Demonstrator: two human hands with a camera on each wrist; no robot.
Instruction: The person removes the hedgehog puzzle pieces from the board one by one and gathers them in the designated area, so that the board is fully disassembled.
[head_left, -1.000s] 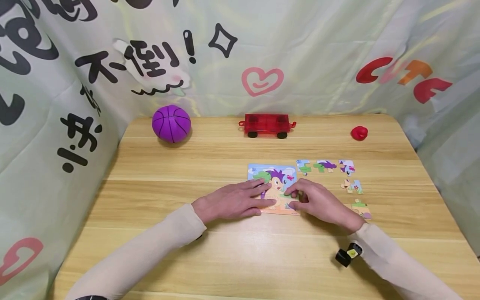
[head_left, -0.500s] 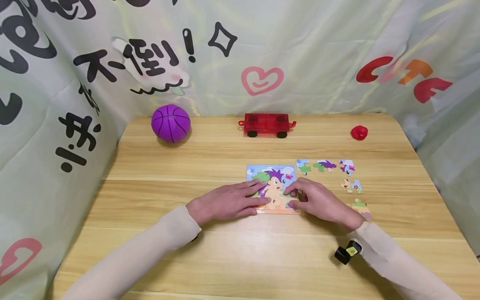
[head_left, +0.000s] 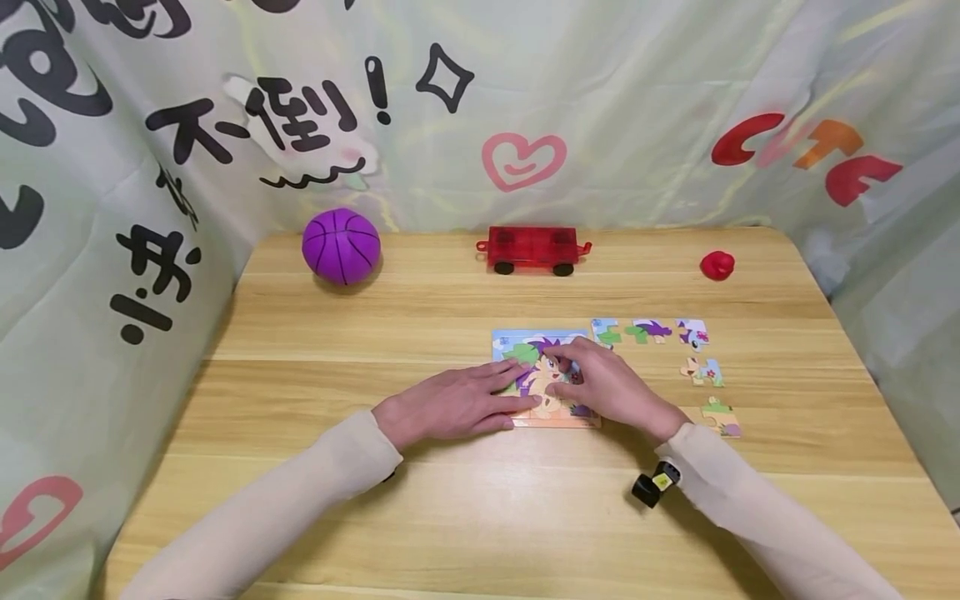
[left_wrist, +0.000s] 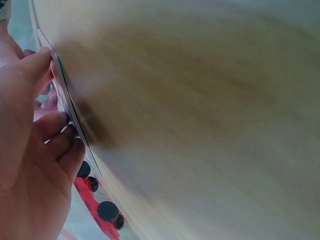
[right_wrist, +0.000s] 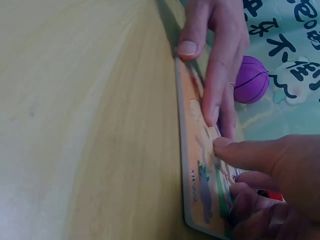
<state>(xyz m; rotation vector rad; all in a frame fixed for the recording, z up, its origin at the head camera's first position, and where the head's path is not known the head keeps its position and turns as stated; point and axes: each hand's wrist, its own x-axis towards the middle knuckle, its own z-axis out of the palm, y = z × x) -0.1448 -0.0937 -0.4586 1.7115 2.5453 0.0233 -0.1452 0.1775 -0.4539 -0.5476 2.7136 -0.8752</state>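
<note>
Rectangular hedgehog-picture puzzle board (head_left: 558,410) lies on the pale wooden table (head_left: 495,508); whether pieces sit in it, I can't tell from here. I count five loose multicoloured jigsaw pieces (head_left: 656,330) to its right. Left hand (head_left: 453,404) flat on the board, fingers spread. Right hand (head_left: 611,383) arched above, thumb and forefinger apart; any pinch, unclear to me.

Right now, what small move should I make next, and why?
Perhaps try a gentle pinch with your right hand: its fingers bend over the puzzle board, your left hand rests across it, and loose pieces lie rightward.
</note>
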